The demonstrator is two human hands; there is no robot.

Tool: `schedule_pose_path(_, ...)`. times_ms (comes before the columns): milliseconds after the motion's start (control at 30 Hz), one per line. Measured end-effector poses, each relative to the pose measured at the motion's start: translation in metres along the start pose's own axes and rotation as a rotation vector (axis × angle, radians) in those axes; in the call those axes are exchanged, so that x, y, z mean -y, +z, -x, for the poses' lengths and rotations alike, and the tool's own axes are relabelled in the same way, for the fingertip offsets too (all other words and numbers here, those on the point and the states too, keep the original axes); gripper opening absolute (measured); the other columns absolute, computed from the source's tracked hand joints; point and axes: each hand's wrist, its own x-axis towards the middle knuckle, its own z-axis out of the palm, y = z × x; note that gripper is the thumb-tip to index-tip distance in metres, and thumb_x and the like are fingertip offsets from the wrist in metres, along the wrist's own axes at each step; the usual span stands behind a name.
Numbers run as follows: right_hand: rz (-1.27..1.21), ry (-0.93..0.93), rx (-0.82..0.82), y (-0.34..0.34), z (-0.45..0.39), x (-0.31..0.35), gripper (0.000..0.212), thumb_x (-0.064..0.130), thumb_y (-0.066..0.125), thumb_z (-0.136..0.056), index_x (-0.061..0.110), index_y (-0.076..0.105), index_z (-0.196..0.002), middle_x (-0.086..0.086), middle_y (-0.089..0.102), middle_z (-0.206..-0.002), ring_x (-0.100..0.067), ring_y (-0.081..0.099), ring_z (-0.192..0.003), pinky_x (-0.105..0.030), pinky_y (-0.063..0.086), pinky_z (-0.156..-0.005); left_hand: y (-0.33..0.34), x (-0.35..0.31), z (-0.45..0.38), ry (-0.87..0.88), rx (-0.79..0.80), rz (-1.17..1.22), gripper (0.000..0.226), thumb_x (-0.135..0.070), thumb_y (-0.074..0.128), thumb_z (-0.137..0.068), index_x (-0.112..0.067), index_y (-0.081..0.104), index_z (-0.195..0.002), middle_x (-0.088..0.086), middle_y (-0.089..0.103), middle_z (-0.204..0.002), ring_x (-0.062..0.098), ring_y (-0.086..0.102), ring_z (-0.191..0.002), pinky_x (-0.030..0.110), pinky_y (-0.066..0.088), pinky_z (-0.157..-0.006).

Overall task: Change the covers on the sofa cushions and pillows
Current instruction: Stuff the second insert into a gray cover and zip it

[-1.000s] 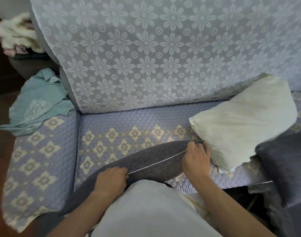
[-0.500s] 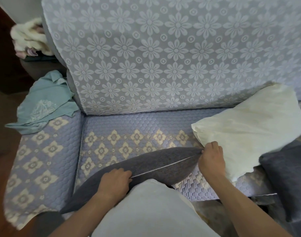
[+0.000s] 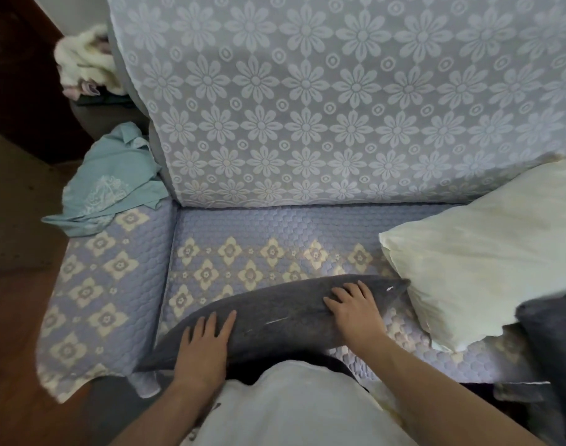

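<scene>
Both your hands have let go of the zipper edge since a moment ago and now lie flat on the grey cushion (image 3: 275, 320). Your left hand (image 3: 204, 346) presses its near-left end with fingers straight and spread, gripping nothing. Your right hand (image 3: 355, 309) rests on its far-right part, fingers also extended and released, just short of the cushion's pointed corner. The cushion lies slantwise along the front edge of the sofa seat (image 3: 243, 226), its near side against your pale top (image 3: 294, 410). Only short bits of its white seam line show between your hands and near the right corner.

Just beside that corner, the bare cream pillow (image 3: 487, 262) lies toward the seat's right end, leaning up against the backrest. A second dark grey cushion (image 3: 555, 349) overlaps its near-right edge. Farther back, the floral lace throw (image 3: 339, 101) covers the backrest. A teal cloth (image 3: 111, 185) lies crumpled at the back of the left armrest (image 3: 95, 294), with fluffy white fabric (image 3: 82, 59) beyond it.
</scene>
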Motion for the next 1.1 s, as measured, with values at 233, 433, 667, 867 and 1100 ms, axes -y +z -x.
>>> schedule_pose_path(233,-0.264,0.186,-0.181,-0.026,0.005,0.005,0.022,0.017,0.049,-0.094,0.023,0.069,-0.101,0.002,0.068,-0.109,-0.021,0.054,-0.125,-0.044,0.014,-0.123,-0.029,0.044,-0.023,0.062,-0.174,0.119,0.023,-0.018,0.051,-0.095,-0.026,0.068,-0.108,0.005,0.072,-0.11,0.026,0.067,-0.102,0.034,0.05,-0.08)
schedule_pose_path(433,-0.284,0.547,-0.592,-0.068,0.056,-0.011,0.017,0.021,0.052,-0.097,0.021,0.059,-0.081,0.001,0.065,-0.084,-0.026,0.06,-0.094,-0.051,0.031,-0.115,-0.132,0.015,-0.074,0.318,-0.206,0.144,0.026,-0.044,0.04,-0.103,-0.029,0.061,-0.098,0.006,0.072,-0.105,0.034,0.067,-0.097,0.04,0.053,-0.079)
schedule_pose_path(667,-0.255,1.006,-0.813,-0.096,0.154,-0.076,0.019,0.026,0.051,-0.1,0.015,0.067,-0.098,-0.005,0.064,-0.112,-0.031,0.049,-0.117,-0.055,0.02,-0.119,-0.194,-0.122,-0.046,0.665,-0.465,0.294,0.031,-0.04,0.038,-0.104,-0.017,0.057,-0.095,0.009,0.069,-0.085,0.037,0.065,-0.079,0.04,0.045,-0.065)
schedule_pose_path(867,-1.047,1.546,-0.914,-0.049,0.248,-0.147,0.066,0.049,0.051,-0.097,0.011,0.037,-0.149,-0.017,0.032,-0.155,-0.038,0.033,-0.141,-0.051,0.029,-0.116,-0.229,-0.296,0.033,1.034,-0.32,0.671,0.036,-0.042,0.047,-0.103,-0.024,0.05,-0.072,-0.009,0.057,-0.066,0.006,0.054,-0.063,0.032,0.037,-0.059)
schedule_pose_path(1100,-2.563,1.285,-0.763,0.053,0.28,-0.186,0.081,0.078,0.053,-0.084,0.014,0.054,-0.133,-0.015,0.06,-0.127,-0.041,0.059,-0.113,-0.055,0.052,-0.094,-0.244,-0.476,0.082,1.244,-0.16,0.818,0.033,-0.031,0.051,-0.104,-0.018,0.059,-0.075,-0.013,0.062,-0.071,0.002,0.057,-0.068,0.019,0.04,-0.061)
